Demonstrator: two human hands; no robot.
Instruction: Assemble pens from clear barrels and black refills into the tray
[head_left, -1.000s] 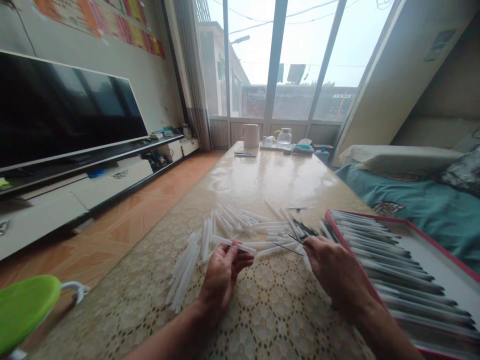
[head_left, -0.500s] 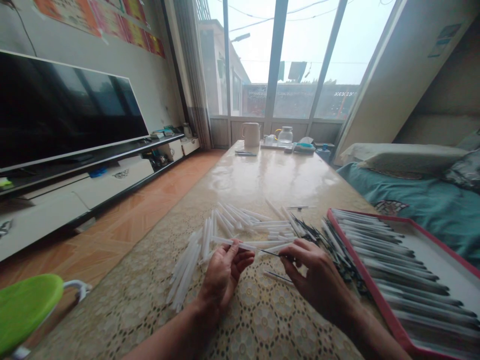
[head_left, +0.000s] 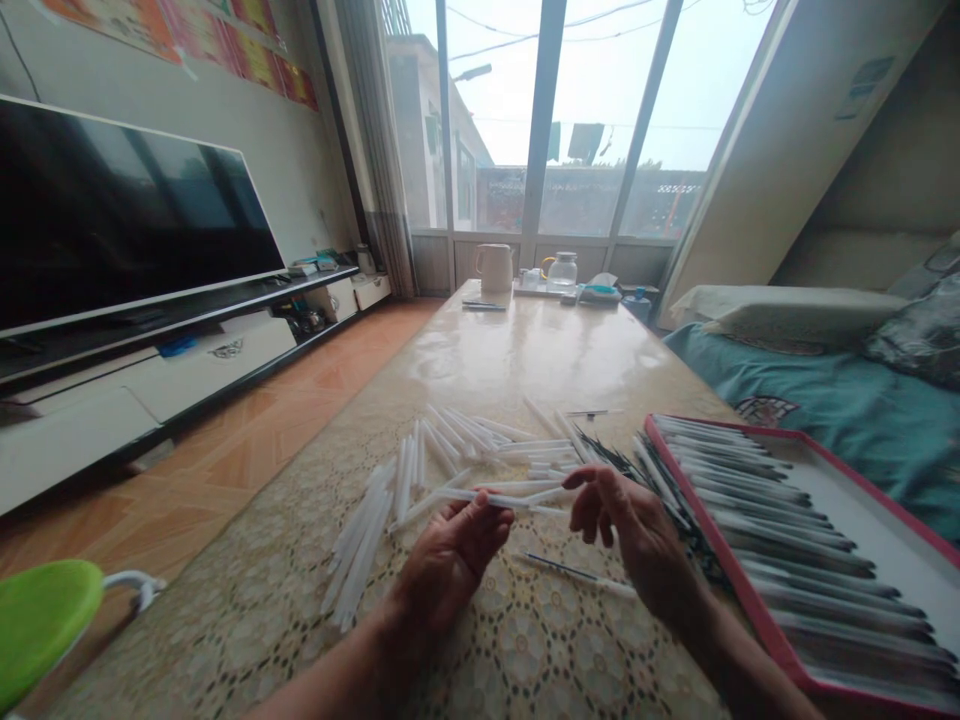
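Note:
My left hand (head_left: 459, 545) pinches a white translucent pen barrel (head_left: 502, 499) between thumb and fingers, holding it roughly level above the table. To its right, my right hand (head_left: 619, 525) hovers with loosely bent fingers apart and nothing visible in them. A pen refill (head_left: 574, 570) with a dark stem and pale end lies on the tablecloth below and between the hands. Loose white pen barrels (head_left: 367, 540) are heaped left of and beyond my left hand. Dark-tipped refills (head_left: 611, 455) lie in a pile behind my right hand, which partly hides them.
A red-rimmed box (head_left: 720, 545) holding rows of pens stands at the right. Farther along the table (head_left: 525, 350) are a beige pitcher (head_left: 495, 270), a glass jug (head_left: 562, 272) and a tissue pack (head_left: 600, 292). A green stool (head_left: 49, 625) is at the lower left.
My right hand has let go of the thin dark refill at the barrel's end, drawn back and spread its fingers. My left hand keeps the barrel. More of the refill on the table shows.

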